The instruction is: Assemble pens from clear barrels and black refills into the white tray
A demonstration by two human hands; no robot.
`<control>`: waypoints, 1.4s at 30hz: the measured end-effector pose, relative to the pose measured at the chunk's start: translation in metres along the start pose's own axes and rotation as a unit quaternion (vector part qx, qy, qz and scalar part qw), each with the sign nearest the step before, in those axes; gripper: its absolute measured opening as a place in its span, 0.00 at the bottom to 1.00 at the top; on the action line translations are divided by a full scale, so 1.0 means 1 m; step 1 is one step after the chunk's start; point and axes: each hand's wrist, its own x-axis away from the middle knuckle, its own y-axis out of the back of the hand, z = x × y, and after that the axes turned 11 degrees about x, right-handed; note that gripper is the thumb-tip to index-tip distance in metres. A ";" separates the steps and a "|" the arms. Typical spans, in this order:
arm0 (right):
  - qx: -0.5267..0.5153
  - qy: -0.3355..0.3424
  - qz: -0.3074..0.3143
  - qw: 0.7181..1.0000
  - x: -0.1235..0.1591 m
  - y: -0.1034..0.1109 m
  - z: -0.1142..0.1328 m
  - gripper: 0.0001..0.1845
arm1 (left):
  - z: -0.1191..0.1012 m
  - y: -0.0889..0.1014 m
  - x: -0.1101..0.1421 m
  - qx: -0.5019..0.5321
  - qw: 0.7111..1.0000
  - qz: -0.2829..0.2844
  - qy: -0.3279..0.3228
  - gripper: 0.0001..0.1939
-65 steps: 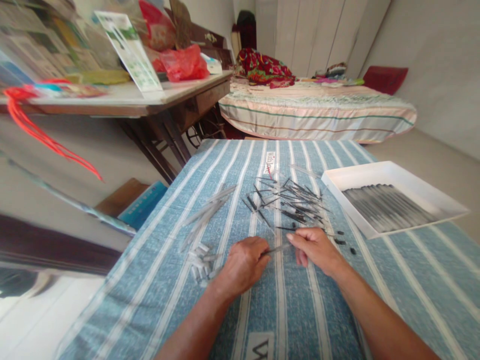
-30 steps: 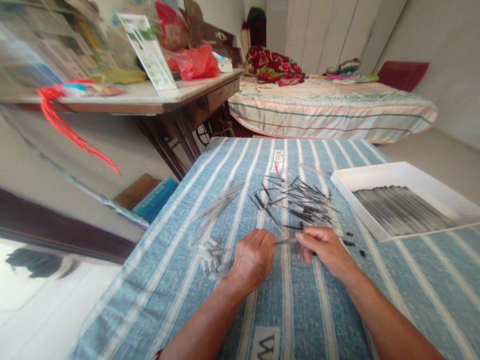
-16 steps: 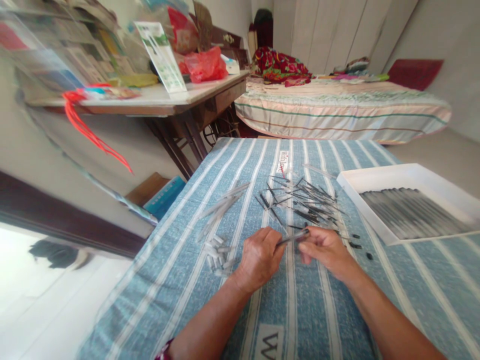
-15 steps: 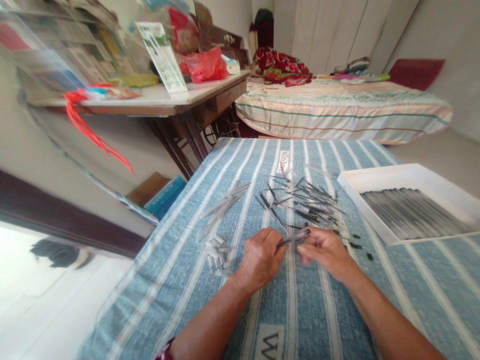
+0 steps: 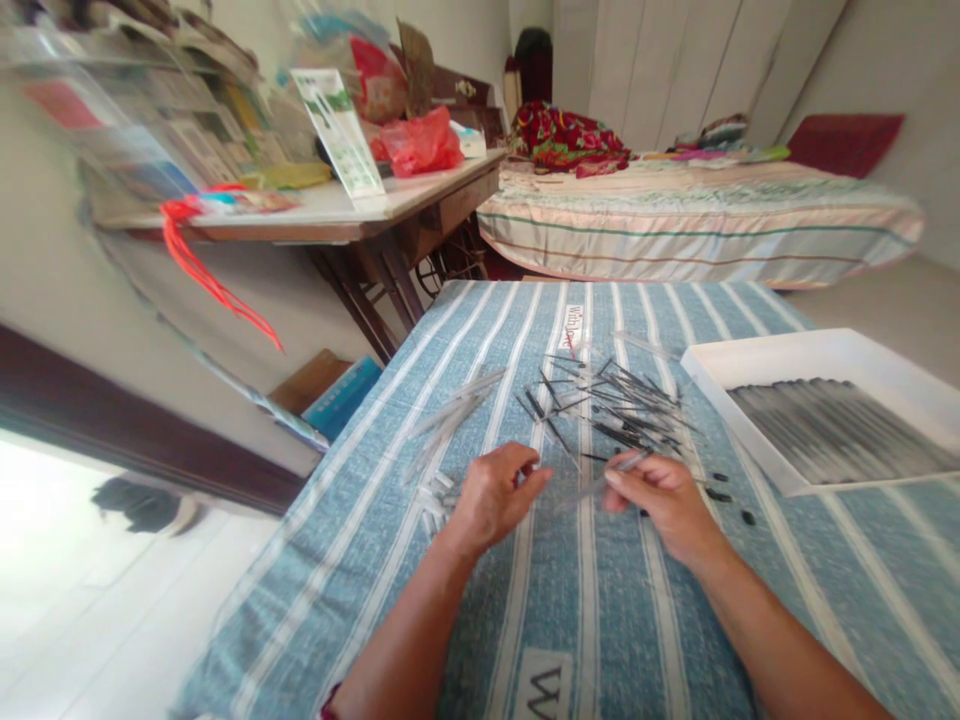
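Note:
My right hand [image 5: 660, 500] pinches a slim pen [image 5: 630, 460], dark at its upper end; its clear barrel is blurred toward the lower left. My left hand [image 5: 499, 495] is apart from it, thumb and curled fingers parted, with nothing visible between them. Beside that hand lie several short whitish pen caps [image 5: 436, 500], partly hidden by it. Beyond, clear pen barrels [image 5: 457, 410] form a loose bundle. A scattered heap of thin black refills [image 5: 637, 400] lies past my right hand. Several small black plugs [image 5: 718, 494] rest to its right.
A white tray [image 5: 772, 345] at the right holds a row of dark-cored pens [image 5: 832, 425]. The striped blue cloth [image 5: 360, 600] covers the table. A side desk [image 5: 315, 228] with bags and a card stands at the left, a bed [image 5: 690, 220] behind.
My left hand has let go of the pen and moved left toward the whitish caps. The pen stays in my right hand. The whole view has shifted slightly.

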 end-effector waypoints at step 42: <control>-0.049 -0.006 -0.033 0.998 -0.005 0.006 -0.006 0.10 | 0.022 0.047 -0.003 -0.290 0.918 0.113 0.246 0.09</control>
